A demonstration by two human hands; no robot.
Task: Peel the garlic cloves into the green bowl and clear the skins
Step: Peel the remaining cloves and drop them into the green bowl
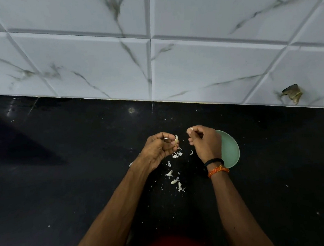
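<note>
My left hand [159,149] pinches a pale garlic clove [176,140] at its fingertips, above the black counter. A short gap to the right, my right hand [204,141] pinches a small white piece of skin [190,129] between thumb and fingers. The green bowl [230,150] stands on the counter behind and to the right of my right hand, which hides much of it; its contents are not visible. Several white garlic skins [174,177] lie scattered on the counter below and between my hands.
The black counter [73,168] runs back to a white marble-patterned tiled wall [152,55]. A chipped hole in a tile [292,94] shows at the right. Tiny skin flecks dot the counter around the hands.
</note>
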